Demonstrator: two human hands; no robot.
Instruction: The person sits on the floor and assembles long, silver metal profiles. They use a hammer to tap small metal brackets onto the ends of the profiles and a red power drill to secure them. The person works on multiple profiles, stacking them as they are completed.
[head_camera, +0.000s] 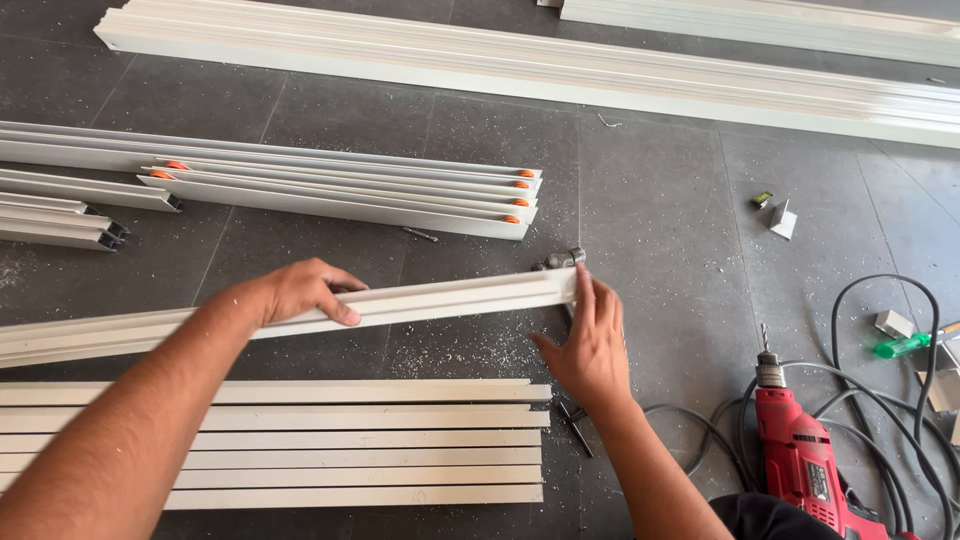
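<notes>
A long white metal profile (450, 297) lies slanted across the dark tiled floor, its right end near the centre of the view. My left hand (300, 290) grips this profile from above, fingers curled over its near edge. At the profile's right end my right hand (590, 345) rests with straight fingers pressed against the end face. A small grey metal fitting (560, 261) sits at that same end, just above my fingertips.
Several white profiles (300, 440) lie side by side close to me. More profiles with orange end caps (350, 190) lie further back, and long ones (600, 70) along the top. A red electric drill (800, 455) with black cable (900, 330) lies at right, near small brackets (782, 218).
</notes>
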